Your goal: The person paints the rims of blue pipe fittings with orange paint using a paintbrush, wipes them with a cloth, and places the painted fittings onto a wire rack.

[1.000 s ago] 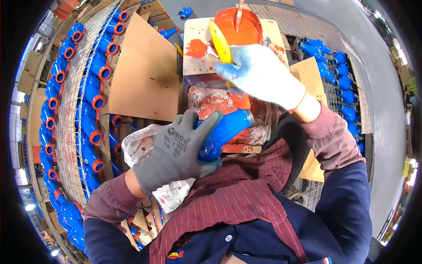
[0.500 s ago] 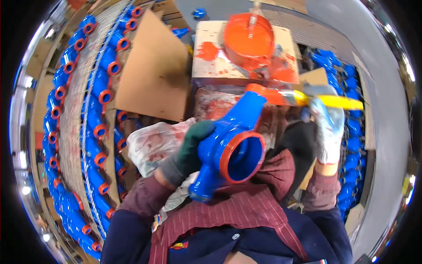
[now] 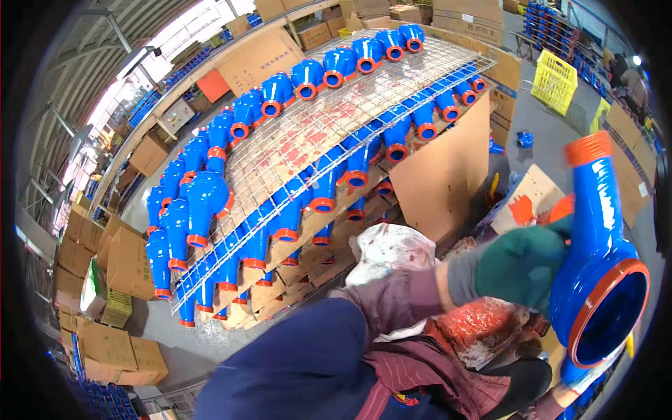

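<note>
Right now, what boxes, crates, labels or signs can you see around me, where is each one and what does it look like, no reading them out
Cardboard boxes: brown stack, far left on the floor.
More cardboard boxes: brown, along the shelf at the top.
Yellow crate: lattice-walled plastic, upper right on the floor.
Cardboard sheet: plain brown, upright beside the wire rack.
Red panel: small, square, upper left; markings untellable.
No screens.

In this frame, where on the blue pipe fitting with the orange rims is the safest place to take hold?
Grip the blue pipe fitting around its narrow blue neck, from the side, as the left hand does now. The orange rims look freshly painted, and the wide mouth is probably too broad to wrap.
</note>
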`<state>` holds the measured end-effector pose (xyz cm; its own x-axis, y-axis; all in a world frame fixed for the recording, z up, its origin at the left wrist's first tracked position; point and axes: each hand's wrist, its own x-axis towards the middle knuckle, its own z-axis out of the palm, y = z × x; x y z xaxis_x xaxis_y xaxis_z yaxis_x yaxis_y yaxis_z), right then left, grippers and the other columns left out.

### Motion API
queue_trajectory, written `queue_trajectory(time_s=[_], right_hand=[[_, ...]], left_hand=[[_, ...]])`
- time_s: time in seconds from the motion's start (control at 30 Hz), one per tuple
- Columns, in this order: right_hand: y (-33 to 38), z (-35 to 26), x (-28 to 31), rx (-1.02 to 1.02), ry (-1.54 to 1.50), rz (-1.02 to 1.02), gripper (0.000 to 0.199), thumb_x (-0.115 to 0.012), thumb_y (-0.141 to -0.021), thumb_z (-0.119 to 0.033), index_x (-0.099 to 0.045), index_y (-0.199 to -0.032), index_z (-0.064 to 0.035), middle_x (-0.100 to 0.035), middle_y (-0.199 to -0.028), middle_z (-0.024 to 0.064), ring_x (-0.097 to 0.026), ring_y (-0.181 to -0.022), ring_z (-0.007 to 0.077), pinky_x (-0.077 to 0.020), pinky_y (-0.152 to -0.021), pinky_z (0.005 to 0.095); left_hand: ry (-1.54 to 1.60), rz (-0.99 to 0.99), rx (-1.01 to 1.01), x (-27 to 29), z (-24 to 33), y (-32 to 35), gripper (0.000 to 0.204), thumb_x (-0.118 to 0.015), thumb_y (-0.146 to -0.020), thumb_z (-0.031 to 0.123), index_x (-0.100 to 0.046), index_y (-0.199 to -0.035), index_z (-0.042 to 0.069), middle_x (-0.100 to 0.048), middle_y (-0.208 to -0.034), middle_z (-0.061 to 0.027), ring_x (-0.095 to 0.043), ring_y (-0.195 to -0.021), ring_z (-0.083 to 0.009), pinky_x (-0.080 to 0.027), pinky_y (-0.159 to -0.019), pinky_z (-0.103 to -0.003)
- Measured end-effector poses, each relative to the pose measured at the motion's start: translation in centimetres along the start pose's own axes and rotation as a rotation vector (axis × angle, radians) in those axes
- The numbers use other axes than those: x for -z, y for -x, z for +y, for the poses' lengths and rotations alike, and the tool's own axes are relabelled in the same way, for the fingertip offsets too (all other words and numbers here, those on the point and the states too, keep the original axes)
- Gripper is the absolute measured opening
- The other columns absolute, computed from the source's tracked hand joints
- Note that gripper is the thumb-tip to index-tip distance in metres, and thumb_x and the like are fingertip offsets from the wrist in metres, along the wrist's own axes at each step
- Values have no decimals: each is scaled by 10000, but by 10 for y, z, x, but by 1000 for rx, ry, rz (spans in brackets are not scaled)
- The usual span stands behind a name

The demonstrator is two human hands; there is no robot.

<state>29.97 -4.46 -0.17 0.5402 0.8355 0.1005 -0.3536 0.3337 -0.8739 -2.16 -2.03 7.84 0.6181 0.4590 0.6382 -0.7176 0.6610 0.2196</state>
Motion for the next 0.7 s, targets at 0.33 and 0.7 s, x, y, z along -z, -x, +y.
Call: queue_trajectory(time_s=[0.33, 0.7], right_hand=[[22, -41, -108, 97, 654, -240, 180, -656, -924, -196, -676, -877, -23, -615, -716, 0, -520, -573, 76, -407, -536, 219], [28, 1, -105, 432, 1398, -739, 267, -638, -809, -291, -632, -795, -25, -613, -658, 186, -630, -647, 377, -501, -593, 464]], left_hand=[[-868, 943, 588, 28, 0, 71, 635, -765, -797, 327, -501, -1329, 101, -526, -1312, -104, -569, -1138, -216, -490, -936, -360], [-2196, 72, 898, 10, -45, 44, 776, -847, -635, 376, -536, -1276, 68, -526, -1134, -197, -580, -985, -355, -512, -857, -427]])
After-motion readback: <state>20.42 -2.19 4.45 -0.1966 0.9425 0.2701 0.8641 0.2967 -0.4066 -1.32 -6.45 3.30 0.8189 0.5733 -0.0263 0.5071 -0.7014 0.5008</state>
